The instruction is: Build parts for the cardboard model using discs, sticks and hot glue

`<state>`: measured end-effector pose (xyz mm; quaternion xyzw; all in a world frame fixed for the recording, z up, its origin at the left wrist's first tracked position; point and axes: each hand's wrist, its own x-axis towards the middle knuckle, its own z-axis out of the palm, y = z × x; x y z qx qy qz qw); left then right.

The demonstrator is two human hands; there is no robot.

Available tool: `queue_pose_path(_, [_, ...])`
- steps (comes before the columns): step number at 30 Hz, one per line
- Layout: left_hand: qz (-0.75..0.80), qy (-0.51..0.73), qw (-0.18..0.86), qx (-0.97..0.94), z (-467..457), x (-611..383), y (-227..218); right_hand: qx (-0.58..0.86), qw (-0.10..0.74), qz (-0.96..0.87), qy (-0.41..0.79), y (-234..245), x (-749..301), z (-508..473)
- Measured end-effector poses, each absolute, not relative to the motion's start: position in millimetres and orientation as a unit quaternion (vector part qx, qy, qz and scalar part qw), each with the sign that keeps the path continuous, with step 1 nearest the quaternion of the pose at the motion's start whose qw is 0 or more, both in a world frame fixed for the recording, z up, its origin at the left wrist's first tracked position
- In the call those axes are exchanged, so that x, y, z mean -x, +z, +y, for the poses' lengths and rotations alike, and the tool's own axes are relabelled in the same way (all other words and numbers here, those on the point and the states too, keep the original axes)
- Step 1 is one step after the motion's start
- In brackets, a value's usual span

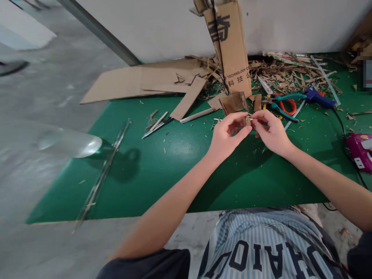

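Observation:
A small brown cardboard piece sits between my two hands, held above the green table. My left hand pinches it from the left, thumb below and fingers curled over the top. From the other side, my right hand grips its edge between thumb and fingertips; the fingers partly hide the piece. Just behind my hands stands a folded cardboard part with shiny edges. Beside it is a small cardboard strip.
Pliers and scissors lie beside a blue glue gun. Cardboard scraps pile along the wall behind a tall cardboard structure. A clear bottle and thin rods are left; a magenta device is right.

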<state>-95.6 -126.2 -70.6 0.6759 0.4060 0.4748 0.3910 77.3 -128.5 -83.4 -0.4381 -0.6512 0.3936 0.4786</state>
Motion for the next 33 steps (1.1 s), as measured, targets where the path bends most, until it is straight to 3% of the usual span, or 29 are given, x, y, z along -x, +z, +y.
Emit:
queue_pose_path(9, [0.358,0.452,0.656,-0.487,-124,95,-70,0.423,0.470,-0.683,0.365,-81,-82,-128])
queue_pose_path(16, [0.356,0.397,0.720,-0.444,-122,97,-67,0.402,0.433,-0.759,0.271,-80,-83,-129])
queue_pose_path(19, [0.350,0.408,0.723,-0.435,-122,99,-65,0.429,0.367,-0.816,0.125,-66,-95,-127])
queue_pose_path(23, [0.330,0.425,0.735,-0.413,-123,99,-63,0.586,0.165,-0.791,-0.062,-44,-122,-121])
queue_pose_path(27, [0.290,0.438,0.746,-0.410,-123,99,-64,0.657,0.022,-0.752,-0.056,-38,-140,-114])
queue_pose_path(33, [0.298,0.470,0.721,-0.413,-122,98,-65,0.645,-0.001,-0.764,0.029,-39,-152,-108])
